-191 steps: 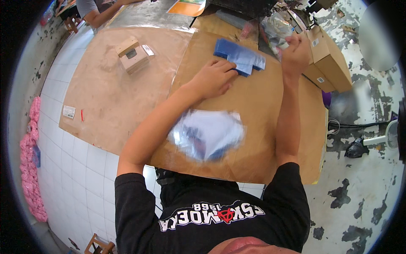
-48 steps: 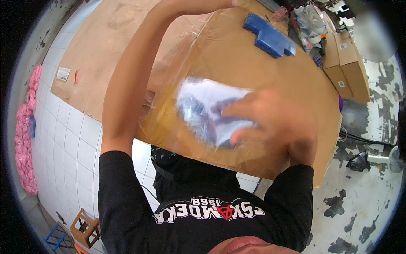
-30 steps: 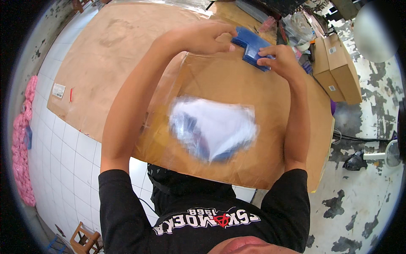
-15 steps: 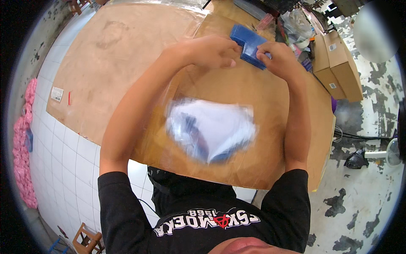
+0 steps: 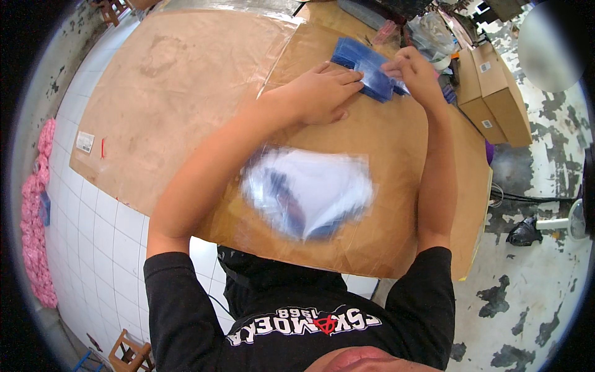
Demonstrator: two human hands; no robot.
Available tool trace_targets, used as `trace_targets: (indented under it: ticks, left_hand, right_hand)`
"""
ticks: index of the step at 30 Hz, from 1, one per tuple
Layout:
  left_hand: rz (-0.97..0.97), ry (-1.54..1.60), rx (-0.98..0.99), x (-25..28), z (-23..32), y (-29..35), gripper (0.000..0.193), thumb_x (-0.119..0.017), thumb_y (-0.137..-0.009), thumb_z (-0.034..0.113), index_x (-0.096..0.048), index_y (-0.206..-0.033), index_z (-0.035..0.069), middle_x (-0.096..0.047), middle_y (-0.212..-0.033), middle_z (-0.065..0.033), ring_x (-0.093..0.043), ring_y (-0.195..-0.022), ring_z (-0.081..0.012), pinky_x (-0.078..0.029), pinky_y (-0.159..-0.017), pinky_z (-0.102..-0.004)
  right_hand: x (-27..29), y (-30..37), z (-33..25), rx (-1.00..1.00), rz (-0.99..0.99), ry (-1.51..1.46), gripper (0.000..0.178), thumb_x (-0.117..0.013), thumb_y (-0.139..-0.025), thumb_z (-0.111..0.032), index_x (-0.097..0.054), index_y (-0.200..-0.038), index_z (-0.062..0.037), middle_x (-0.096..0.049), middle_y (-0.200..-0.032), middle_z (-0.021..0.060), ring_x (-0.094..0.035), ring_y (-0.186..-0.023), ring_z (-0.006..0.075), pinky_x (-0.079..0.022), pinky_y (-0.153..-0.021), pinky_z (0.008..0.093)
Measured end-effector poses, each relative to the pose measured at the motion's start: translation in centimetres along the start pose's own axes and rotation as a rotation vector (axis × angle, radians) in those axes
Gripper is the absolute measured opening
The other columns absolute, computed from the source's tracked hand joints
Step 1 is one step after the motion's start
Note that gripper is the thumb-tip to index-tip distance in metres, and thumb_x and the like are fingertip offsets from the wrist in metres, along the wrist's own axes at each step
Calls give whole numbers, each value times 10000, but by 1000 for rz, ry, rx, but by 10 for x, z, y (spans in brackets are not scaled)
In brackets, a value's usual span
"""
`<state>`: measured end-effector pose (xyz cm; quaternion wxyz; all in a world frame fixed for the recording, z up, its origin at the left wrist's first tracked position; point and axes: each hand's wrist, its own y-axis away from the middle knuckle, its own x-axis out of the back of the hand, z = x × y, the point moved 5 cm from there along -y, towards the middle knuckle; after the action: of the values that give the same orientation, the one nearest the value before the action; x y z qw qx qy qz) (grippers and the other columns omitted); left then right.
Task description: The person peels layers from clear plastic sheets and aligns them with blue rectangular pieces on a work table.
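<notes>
Worktop (image 5: 180, 111), sheeted in brown, spreads across the middle of the frame, paler in its left half and deeper in tone to the right. Smaller than that is a pink wrapped bundle (image 5: 38, 242) on the floor, running lengthwise down the far left of the frame. A cardboard box (image 5: 499, 93) stands at the upper right. White and clear sheets (image 5: 310, 189) lie in a loose pile near the centre, wider from side to side than from top to bottom (the outline is blurred), narrowing toward the lower edge.

Next in size comes the blue plastic stack (image 5: 377, 82), above and right of centre. It lies flat on the worktop, its long axis slanting from upper left to lower right; the outline is stepped, and I cannot tell which end is its front.

The left hand (image 5: 323, 93) comes at it from the left, fingers extended, unclosed, with their tips touching the stack. The right hand (image 5: 414, 75) is at the stack's right side, fingers bent; whether they pinch anything I cannot tell. Smallest are a white label (image 5: 85, 142) and a red strip (image 5: 103, 149) just beside it, far left on the worktop, the strip upright in the frame.
</notes>
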<state>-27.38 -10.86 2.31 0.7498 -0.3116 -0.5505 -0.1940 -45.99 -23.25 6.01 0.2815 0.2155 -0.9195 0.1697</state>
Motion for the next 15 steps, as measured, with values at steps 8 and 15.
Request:
trace_targets:
  ticks: [8,15]
  left_hand:
    - [-8,-12,25,2,3,0,700,-626,-915,337,-361,-1486,30,-357,-1557,-144,-369,-1425,-294,-237,-1195,-522]
    - [25,1019,220,34,0,-11,723,-615,-941,487,-400,-1468,42,-435,-1487,-185,-503,-1304,-292,-379,-1099,-467]
  right_hand:
    - [67,8,-23,129,563,-135,181,-423,-1055,-154,-462,-1141,1,-715,-1014,173,-713,-885,234,-573,-696,318]
    - [43,40,-104,390,405,136,157,-447,-1044,-150,-542,-1075,-30,-718,-1052,102,-719,-854,211,-555,-670,334]
